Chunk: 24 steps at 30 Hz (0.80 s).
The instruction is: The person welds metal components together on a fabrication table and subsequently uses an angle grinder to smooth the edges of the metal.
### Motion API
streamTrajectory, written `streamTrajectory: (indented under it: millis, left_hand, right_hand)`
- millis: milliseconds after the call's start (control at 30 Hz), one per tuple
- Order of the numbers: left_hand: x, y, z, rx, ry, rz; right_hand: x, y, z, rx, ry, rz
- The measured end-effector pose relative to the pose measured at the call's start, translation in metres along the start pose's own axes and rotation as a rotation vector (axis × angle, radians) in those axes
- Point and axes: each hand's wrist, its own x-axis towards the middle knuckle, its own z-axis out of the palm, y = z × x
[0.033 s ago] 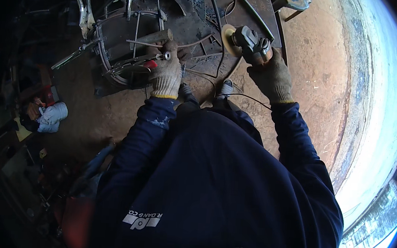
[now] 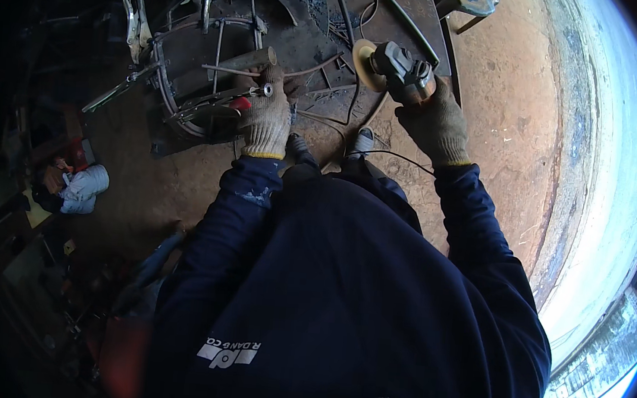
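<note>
My right hand, in a knitted work glove with a yellow hem, is closed round the body of an angle grinder. A pale tan disc on the grinder faces left, clear of the metalwork. My left hand, gloved the same way, is closed beside a short metal tube. Over that glove lie the handles of a pair of locking pliers with a red part. The pliers hide what those fingers grip. A curved metal frame of bent rods extends left from the hand.
More clamps grip the frame's left side. A dark steel plate carries loose rods and cables. A stool stands at the far right. A black cord hangs by my right wrist. A grey-white bundle sits at left.
</note>
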Motion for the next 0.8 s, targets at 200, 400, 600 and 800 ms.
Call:
streamTrajectory:
  millis: [200, 400, 600, 800]
  left_hand:
    - [0.002, 0.001, -0.001, -0.030, 0.042, 0.037]
    - [0.005, -0.030, -0.001, 0.307, -0.107, 0.146]
    - [0.006, -0.024, -0.004, 0.321, -0.106, 0.157]
    - [0.008, -0.019, -0.006, 0.155, -0.078, 0.054]
  right_hand:
    - [0.004, -0.005, 0.004, -0.044, -0.026, -0.033]
    - [0.010, -0.011, 0.013, -0.090, 0.036, -0.068]
    - [0.017, -0.014, 0.015, -0.077, 0.046, -0.098]
    - [0.018, -0.018, 0.016, -0.107, 0.066, -0.123]
